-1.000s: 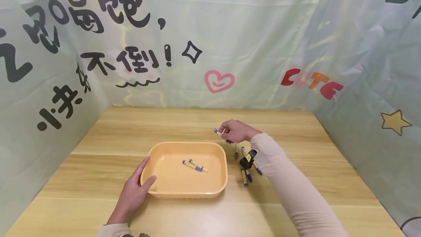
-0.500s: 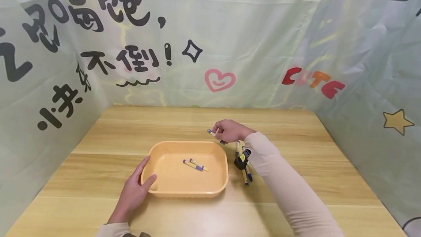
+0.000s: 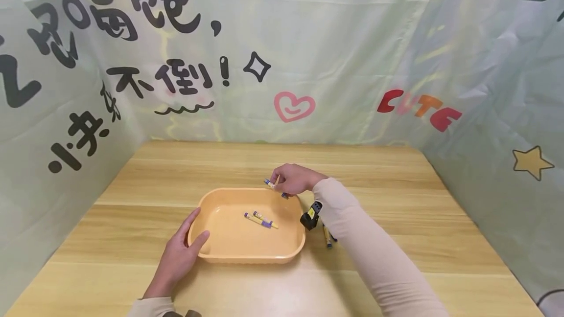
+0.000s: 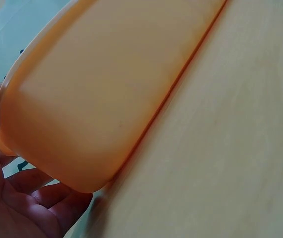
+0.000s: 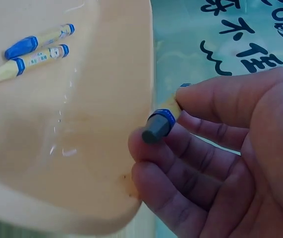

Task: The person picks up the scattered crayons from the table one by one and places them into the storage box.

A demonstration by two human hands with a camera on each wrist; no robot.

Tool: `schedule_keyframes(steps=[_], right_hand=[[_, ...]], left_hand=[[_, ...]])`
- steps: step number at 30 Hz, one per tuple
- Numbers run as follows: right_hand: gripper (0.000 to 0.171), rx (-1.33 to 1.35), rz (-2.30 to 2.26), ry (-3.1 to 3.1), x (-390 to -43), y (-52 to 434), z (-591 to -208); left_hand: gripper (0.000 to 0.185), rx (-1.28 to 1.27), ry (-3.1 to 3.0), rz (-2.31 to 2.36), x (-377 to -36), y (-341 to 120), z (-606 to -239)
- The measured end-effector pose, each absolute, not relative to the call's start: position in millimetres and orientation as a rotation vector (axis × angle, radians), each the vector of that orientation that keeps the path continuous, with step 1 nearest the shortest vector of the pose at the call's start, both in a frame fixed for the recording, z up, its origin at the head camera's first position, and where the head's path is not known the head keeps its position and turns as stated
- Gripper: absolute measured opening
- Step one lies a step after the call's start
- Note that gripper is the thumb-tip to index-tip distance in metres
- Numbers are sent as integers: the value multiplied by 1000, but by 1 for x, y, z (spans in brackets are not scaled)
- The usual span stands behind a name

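My left hand [image 3: 178, 253] grips the left end of a pale orange plastic tray [image 3: 246, 260], thumb over the rim and fingers along the outer wall. In the left wrist view its fingers curl against the tray's corner. Over the tray's far right corner, my right hand [image 3: 297, 179] pinches a dark grey crayon [image 5: 157, 128] between thumb and fingers. The crayon has a blue-banded yellow wrapper, and its grey tip points at the wrist camera. Inside the tray lie two crayons side by side, one with a blue tip [image 5: 21, 47] and one with a pale yellow tip [image 5: 2, 71].
Several more crayons [image 3: 327, 236] lie on the wooden table [image 3: 396, 238] right of the tray, partly hidden beneath the right forearm and its black wrist camera [image 3: 311, 215]. Printed fabric walls [image 3: 343, 62] close off the back and both sides.
My right hand has moved left with the grey crayon, from beyond the tray's right end to over its far right corner. The left hand and the tray have stayed in place.
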State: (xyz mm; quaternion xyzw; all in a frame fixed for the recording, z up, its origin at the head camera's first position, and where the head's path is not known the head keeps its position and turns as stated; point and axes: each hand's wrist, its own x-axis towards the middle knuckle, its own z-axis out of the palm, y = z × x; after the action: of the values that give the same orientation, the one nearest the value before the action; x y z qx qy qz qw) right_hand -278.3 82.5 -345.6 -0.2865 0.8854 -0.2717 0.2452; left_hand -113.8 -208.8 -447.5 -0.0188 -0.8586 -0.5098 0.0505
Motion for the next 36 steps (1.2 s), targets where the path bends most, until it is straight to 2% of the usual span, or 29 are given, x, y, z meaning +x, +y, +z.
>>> schedule_keyframes(steps=[36], right_hand=[[8, -827, -641, 2296, -252, 31, -364]], left_hand=[[63, -17, -2605, -1542, -112, -207, -446]])
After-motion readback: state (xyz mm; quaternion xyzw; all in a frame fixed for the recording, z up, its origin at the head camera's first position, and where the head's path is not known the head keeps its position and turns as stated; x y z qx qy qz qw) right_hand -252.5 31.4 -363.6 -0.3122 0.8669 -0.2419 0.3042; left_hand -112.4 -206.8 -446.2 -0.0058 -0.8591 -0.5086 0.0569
